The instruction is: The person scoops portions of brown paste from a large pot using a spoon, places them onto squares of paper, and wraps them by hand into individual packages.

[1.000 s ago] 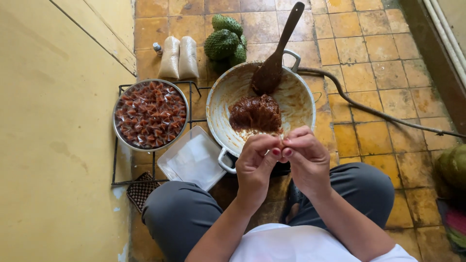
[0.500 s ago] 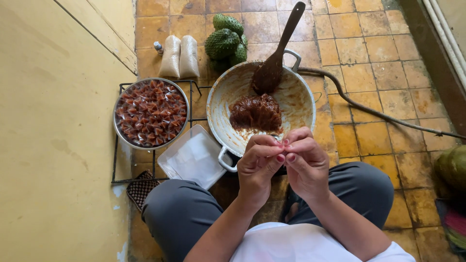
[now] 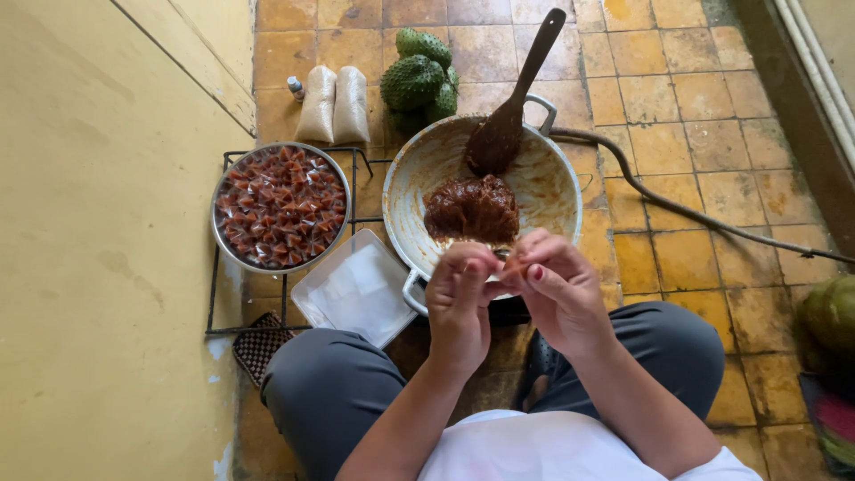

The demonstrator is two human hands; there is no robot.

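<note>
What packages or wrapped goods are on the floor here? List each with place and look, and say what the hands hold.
Two sacks: side by side left of the green fruits, soft, oblong, off-white.
Small bottle: beside the sacks, pale with dark cap.
Wrapped sweets: heaped in the round metal bowl, small, reddish-brown, in clear film.
Stack of clear wrappers: below the bowl, square, whitish.
Left hand and right hand: together over the pan rim, pinching something too small to tell.

Two white sacks [image 3: 335, 104] beside green fruit [image 3: 419, 78]
</note>
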